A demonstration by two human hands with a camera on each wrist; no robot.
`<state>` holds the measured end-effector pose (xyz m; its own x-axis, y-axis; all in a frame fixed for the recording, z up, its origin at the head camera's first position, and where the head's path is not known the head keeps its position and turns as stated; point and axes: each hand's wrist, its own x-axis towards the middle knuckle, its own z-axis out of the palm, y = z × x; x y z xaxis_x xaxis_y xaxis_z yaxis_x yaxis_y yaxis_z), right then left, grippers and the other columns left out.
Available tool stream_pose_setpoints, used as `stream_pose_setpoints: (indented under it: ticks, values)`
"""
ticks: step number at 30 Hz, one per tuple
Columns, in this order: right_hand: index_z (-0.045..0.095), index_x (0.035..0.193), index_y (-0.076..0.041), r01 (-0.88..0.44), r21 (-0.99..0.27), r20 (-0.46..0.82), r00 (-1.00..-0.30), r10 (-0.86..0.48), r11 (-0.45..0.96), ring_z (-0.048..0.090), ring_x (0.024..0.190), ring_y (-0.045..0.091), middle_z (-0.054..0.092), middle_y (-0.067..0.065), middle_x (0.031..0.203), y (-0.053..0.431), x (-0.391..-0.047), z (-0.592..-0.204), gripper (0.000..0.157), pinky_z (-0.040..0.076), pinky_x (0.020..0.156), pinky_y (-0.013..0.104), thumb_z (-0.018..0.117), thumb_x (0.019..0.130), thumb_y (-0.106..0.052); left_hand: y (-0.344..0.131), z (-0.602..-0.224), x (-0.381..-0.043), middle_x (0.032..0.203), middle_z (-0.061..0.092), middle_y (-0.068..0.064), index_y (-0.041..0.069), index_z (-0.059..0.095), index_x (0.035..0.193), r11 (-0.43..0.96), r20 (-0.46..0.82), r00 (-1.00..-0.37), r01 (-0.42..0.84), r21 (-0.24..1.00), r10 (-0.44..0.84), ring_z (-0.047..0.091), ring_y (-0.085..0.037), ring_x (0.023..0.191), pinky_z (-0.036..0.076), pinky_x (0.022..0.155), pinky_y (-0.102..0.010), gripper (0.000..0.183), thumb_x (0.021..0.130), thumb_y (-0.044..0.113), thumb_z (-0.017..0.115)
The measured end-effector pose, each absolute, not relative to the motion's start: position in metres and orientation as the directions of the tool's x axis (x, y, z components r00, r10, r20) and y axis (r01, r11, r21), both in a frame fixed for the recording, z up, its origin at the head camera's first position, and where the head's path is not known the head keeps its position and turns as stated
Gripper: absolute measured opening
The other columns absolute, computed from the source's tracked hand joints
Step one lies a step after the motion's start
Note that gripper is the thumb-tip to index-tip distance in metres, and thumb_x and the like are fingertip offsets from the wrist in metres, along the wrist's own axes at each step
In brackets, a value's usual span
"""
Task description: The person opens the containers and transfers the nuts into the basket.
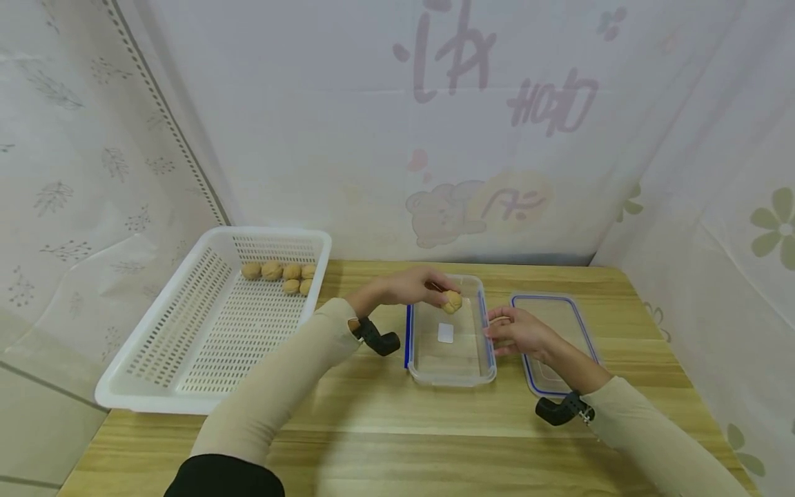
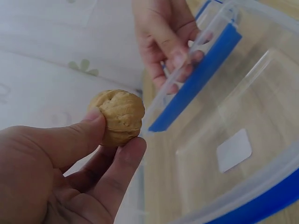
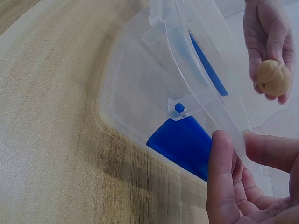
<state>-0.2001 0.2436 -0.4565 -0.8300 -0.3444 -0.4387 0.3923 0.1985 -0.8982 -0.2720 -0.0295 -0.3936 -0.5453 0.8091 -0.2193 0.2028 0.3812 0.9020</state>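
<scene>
My left hand (image 1: 417, 287) pinches a walnut (image 2: 122, 116) between thumb and fingertips, over the back part of a clear plastic container (image 1: 450, 369) with blue side clips. A small white label (image 1: 445, 333) shows at the container's bottom, and no walnuts lie in it. On the container's right side, my right hand (image 1: 520, 333) holds the rim, its thumb at the top edge and its fingers outside by the blue clip (image 3: 182, 144). In the right wrist view the walnut appears beyond that rim.
A white perforated basket (image 1: 149, 376) stands on the left of the wooden table (image 1: 397, 455), with several walnuts (image 1: 271, 270) in its far right corner. To the right, a clear lid (image 1: 553, 307) with a blue seal lies partly under my right forearm. Printed curtains hang behind and at both sides.
</scene>
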Motion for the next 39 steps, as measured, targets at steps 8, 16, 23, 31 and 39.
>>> stream_pose_setpoints:
  ticks: [8, 16, 23, 31, 39]
  values:
    - [0.042, 0.13, 0.008, 0.381, -0.904, -0.427, -0.828, -0.364, 0.193, 0.063, 0.084, 0.014, 0.062, 0.007, 0.097, 0.244, -0.199, -0.455, 0.037, 0.061, 0.07, 0.03, 0.062, 0.1, -0.002, -0.053, -0.381, -0.275, 0.124, 0.065, -0.012, -0.001, 0.057, 0.142, 0.342, -0.17, -0.602, 0.183, 0.922, 0.78, 0.064, -0.019, 0.108, 0.052, 0.1, -0.038, 0.039, 0.104, 0.006, 0.058]
    - [0.041, 0.131, 0.008, 0.381, -0.903, -0.429, -0.829, -0.36, 0.198, 0.063, 0.085, 0.014, 0.062, 0.007, 0.098, 0.243, -0.199, -0.454, 0.037, 0.062, 0.071, 0.031, 0.061, 0.1, -0.002, -0.075, -0.371, -0.276, 0.13, 0.065, -0.015, -0.003, 0.058, 0.14, 0.329, -0.149, -0.645, 0.168, 0.929, 0.75, 0.064, -0.019, 0.109, 0.049, 0.105, -0.048, 0.037, 0.103, 0.002, 0.057]
    - [0.041, 0.13, 0.008, 0.374, -0.906, -0.422, -0.831, -0.361, 0.198, 0.063, 0.084, 0.014, 0.063, 0.007, 0.097, 0.243, -0.201, -0.454, 0.037, 0.062, 0.071, 0.031, 0.061, 0.1, 0.0, -0.095, -0.363, -0.276, 0.125, 0.067, -0.014, -0.003, 0.058, 0.14, 0.357, -0.144, -0.677, 0.187, 0.915, 0.722, 0.065, -0.02, 0.109, 0.05, 0.104, -0.044, 0.038, 0.103, 0.003, 0.058]
    - [0.041, 0.132, 0.009, 0.379, -0.904, -0.427, -0.833, -0.352, 0.2, 0.063, 0.085, 0.014, 0.062, 0.008, 0.099, 0.243, -0.2, -0.454, 0.039, 0.062, 0.071, 0.031, 0.061, 0.1, -0.001, -0.128, -0.357, -0.275, 0.141, 0.058, -0.012, 0.005, 0.057, 0.144, 0.392, -0.141, -0.698, 0.213, 0.895, 0.702, 0.06, -0.026, 0.124, 0.045, 0.109, -0.045, 0.039, 0.105, 0.011, 0.058]
    - [0.041, 0.132, 0.009, 0.385, -0.9, -0.434, -0.832, -0.346, 0.203, 0.063, 0.084, 0.014, 0.062, 0.007, 0.099, 0.242, -0.198, -0.454, 0.039, 0.062, 0.071, 0.031, 0.061, 0.1, -0.001, -0.163, -0.354, -0.275, 0.14, 0.056, -0.016, 0.002, 0.052, 0.146, 0.356, -0.116, -0.729, 0.184, 0.916, 0.675, 0.059, -0.027, 0.123, 0.045, 0.109, -0.047, 0.041, 0.106, 0.009, 0.055]
